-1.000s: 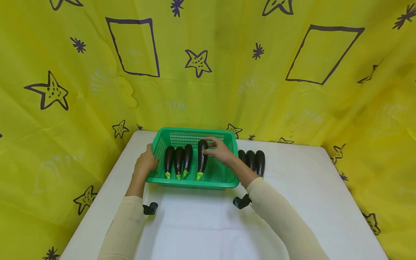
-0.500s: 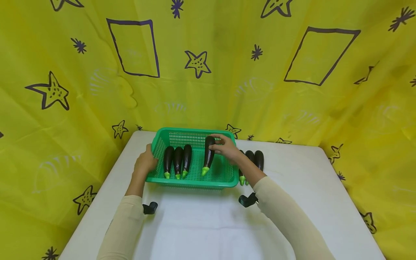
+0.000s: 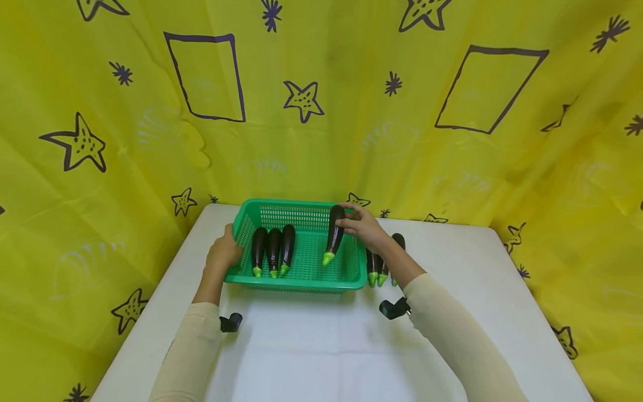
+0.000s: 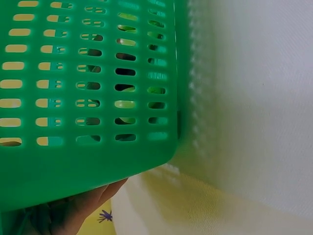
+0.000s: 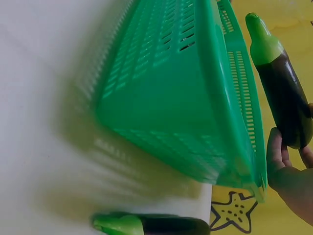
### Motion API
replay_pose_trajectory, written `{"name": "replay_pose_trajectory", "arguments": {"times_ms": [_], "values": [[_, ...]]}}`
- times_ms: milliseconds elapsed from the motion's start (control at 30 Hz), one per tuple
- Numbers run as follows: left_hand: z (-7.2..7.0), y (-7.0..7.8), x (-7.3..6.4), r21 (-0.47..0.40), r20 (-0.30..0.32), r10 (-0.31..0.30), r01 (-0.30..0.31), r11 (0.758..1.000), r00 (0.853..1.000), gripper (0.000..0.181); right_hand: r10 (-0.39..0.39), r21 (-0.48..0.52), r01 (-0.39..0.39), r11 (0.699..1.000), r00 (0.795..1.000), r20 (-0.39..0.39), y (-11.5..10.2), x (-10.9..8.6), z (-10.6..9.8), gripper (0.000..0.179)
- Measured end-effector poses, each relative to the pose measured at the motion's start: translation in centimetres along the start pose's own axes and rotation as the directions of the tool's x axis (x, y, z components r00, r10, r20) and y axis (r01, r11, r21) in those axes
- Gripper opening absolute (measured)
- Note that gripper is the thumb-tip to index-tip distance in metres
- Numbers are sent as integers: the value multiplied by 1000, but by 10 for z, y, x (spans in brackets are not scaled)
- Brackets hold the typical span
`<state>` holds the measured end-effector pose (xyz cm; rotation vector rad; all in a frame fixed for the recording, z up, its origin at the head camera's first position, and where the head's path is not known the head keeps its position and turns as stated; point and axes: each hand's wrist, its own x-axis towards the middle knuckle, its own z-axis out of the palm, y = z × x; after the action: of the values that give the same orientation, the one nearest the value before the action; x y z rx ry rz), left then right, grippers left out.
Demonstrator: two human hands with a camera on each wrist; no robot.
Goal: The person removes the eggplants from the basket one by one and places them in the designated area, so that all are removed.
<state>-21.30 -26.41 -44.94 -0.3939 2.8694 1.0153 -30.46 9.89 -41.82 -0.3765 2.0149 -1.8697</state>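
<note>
A green plastic basket [image 3: 301, 285] with slotted walls stands at the back of the white table. Three dark eggplants [image 3: 273, 248] with green stems lie side by side in its left half. My left hand [image 3: 224, 250] grips the basket's left rim; in the left wrist view only part of that hand [image 4: 90, 203] shows below the green wall. My right hand [image 3: 365, 228] pinches another eggplant [image 3: 334, 234] near its thick end, tilted stem down, over the basket's right side. The right wrist view has this held eggplant [image 5: 283, 93] raised above the rim, apart from the basket.
Three more eggplants [image 3: 372, 268] lie on the white table [image 3: 452, 279] just right of the basket, partly behind my right forearm. A yellow curtain [image 3: 321, 156] with drawn stars hangs close behind the basket and along both sides.
My right hand has lifted the eggplant and carried it rightward from the middle of the basket toward its right rim. The left hand stays on the left rim.
</note>
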Motion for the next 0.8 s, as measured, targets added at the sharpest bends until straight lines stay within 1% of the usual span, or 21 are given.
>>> {"name": "replay_pose_trajectory", "arguments": {"times_ms": [233,400,600,800], "values": [[0,0,0,1,1,16,-16,1000,1000,69,11,14,-10,1000,1000,-25,4,-5,-15,63],[-1,-1,0,-2,4,6,-6,1000,1000,69,-3,25,4,1000,999,-47,5,-8,-23,64],[-2,0,0,8,13,-3,3,1000,1000,69,3,87,2,996,998,-61,10,-14,-35,61],[1,-1,1,4,22,-5,5,1000,1000,70,18,92,-9,996,996,-92,17,-19,-48,59]]}}
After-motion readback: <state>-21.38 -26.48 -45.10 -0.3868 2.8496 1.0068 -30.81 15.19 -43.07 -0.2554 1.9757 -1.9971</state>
